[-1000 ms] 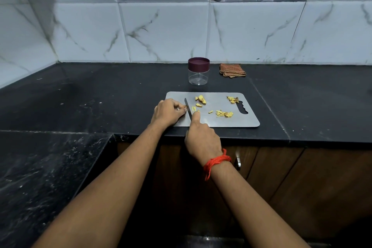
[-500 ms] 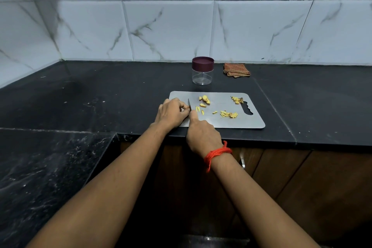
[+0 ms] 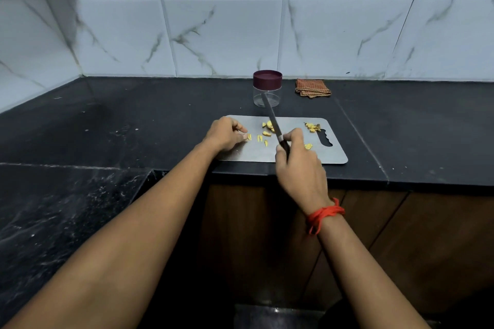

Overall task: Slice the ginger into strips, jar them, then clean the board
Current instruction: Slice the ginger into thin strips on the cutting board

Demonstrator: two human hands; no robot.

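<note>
Several ginger pieces (image 3: 266,133), light, firm, probably slick when cut, scattered on board (image 3: 291,124), best pinned at their ends by fingertips; right hand (image 3: 299,163) clamped on knife (image 3: 272,116) handle, blade angled up toward lidded jar (image 3: 267,88); left hand (image 3: 224,133) curled beside one strip (image 3: 249,137), grip not discernible.

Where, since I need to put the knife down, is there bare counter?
Bare counter: left of the board, and right of it, nearer than the cloth. Crowded: the board, with ginger, left hand and right hand; jar just behind.
</note>
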